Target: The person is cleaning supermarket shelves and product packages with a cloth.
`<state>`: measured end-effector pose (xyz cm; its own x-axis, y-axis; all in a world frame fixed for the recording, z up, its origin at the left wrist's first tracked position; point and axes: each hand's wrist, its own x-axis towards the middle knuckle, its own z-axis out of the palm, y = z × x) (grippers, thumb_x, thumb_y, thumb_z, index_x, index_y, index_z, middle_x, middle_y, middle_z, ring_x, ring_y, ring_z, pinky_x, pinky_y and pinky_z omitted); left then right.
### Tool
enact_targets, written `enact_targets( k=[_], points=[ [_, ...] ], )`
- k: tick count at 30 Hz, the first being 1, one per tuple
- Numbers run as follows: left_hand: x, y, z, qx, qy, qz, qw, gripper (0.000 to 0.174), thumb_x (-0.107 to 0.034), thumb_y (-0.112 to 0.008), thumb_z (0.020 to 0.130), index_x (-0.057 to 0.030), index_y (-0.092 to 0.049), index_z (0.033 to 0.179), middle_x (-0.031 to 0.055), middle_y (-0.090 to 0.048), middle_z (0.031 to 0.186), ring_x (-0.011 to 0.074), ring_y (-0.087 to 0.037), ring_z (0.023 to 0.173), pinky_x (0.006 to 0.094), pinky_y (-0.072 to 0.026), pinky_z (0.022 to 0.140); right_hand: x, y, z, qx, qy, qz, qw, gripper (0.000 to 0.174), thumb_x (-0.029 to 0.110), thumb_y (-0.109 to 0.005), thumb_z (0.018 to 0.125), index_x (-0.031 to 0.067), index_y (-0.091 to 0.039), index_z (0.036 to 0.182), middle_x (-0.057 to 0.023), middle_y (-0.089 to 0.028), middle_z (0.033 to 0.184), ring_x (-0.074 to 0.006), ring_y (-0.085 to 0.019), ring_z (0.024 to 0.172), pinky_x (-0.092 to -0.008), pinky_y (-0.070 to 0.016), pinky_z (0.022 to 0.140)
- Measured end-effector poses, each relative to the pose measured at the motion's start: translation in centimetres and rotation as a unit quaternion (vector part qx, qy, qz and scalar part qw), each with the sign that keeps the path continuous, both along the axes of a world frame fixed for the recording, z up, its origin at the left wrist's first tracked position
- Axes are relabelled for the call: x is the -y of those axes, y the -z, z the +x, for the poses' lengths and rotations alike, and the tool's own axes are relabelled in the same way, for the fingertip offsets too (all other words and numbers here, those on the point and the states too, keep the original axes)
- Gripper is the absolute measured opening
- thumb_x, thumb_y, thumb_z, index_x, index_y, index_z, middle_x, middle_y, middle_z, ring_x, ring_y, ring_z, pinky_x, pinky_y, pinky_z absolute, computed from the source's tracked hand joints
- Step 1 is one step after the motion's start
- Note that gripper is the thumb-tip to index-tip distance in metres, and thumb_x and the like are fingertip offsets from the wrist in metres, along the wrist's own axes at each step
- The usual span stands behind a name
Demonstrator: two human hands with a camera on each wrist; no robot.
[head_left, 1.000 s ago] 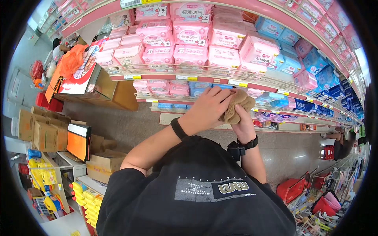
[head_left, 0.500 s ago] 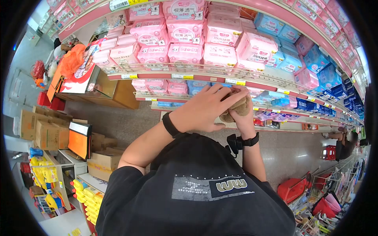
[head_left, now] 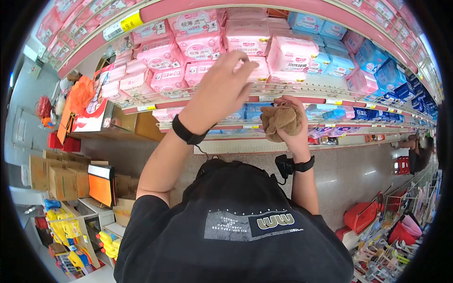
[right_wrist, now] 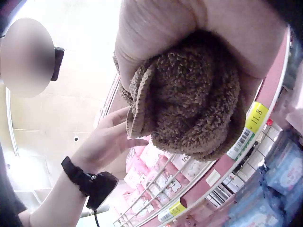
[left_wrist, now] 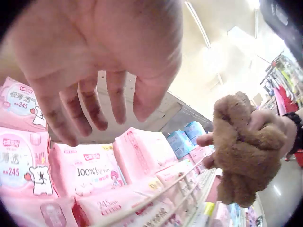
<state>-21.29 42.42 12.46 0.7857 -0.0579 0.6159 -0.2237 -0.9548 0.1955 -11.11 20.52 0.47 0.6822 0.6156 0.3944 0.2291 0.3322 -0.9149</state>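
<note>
My right hand (head_left: 298, 137) grips a bunched brown terry cloth (head_left: 279, 123), its fingers and thumb curled round it. The right wrist view shows the cloth's looped pile and stitched edge (right_wrist: 141, 101) close up. To the left, my left hand (head_left: 212, 96) is raised in front of the shelf, apart from the cloth, with loosely bent fingers and nothing in them. In the left wrist view its fingers (left_wrist: 94, 106) hang over pink packs of sanitary pads (left_wrist: 87, 165); in the head view the hand overlaps those packs.
A wire rail (head_left: 321, 89) and price tags (head_left: 334, 101) run along the shelf front. Blue packs (head_left: 339, 63) stand farther right. Cardboard boxes (head_left: 63, 181) are at the left, and a red basket (head_left: 362, 217) is at the lower right. Another person (head_left: 420, 153) is down the aisle.
My left hand has come away from the cloth and moved up and left toward the pink packs. The right hand still holds the cloth in about the same place.
</note>
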Motion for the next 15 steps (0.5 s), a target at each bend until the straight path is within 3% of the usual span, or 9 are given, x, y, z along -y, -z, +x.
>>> enact_targets(
  k=[3,6,12,15],
  points=[
    [-0.8,-1.4,3.1,0.051,-0.033,0.043,0.997,0.045,-0.005,-0.073,0.08,-0.0032,-0.062,0.124,0.0174,-0.059,0.124,0.0361,-0.06,0.11,0.0446,-0.0519,0.095,0.1,-0.7,0.2,-0.002,0.007,0.01,1.0,0.073,-0.002,-0.071,0.069,0.0054,-0.05,0.138,-0.0113,-0.062,0.131,-0.0203,-0.058,0.123,-0.0363,-0.045,0.109],
    [-2.0,-1.9,6.4,0.083,-0.127,0.139,0.979,0.046,-0.005,-0.072,0.08,-0.0027,-0.062,0.125,0.0184,-0.059,0.129,0.0372,-0.06,0.115,0.0457,-0.0515,0.098,0.0,-0.8,0.6,0.008,-0.002,0.023,1.0,0.074,-0.001,-0.071,0.068,0.0053,-0.051,0.139,-0.011,-0.06,0.134,-0.0208,-0.057,0.125,-0.0366,-0.0443,0.109],
    [-3.4,-1.2,9.8,-0.035,-0.16,0.159,0.974,0.053,-0.005,-0.073,0.079,-0.0021,-0.061,0.13,0.0195,-0.058,0.134,0.0421,-0.056,0.125,0.0547,-0.0471,0.106,-0.2,-3.1,1.8,0.083,0.05,0.009,0.995,0.078,0.001,-0.073,0.067,0.0049,-0.05,0.141,-0.0102,-0.056,0.141,-0.0223,-0.054,0.13,-0.0366,-0.0418,0.112],
    [-4.1,-0.9,10.6,-0.029,-0.172,0.198,0.965,0.056,-0.008,-0.076,0.079,-0.0023,-0.061,0.132,0.0194,-0.058,0.133,0.0429,-0.055,0.128,0.0569,-0.046,0.106,-0.3,-4.0,2.5,0.07,0.072,0.015,0.995,0.079,0.0,-0.073,0.066,0.0044,-0.05,0.142,-0.011,-0.054,0.144,-0.0232,-0.053,0.133,-0.0372,-0.0396,0.114]
  ],
)
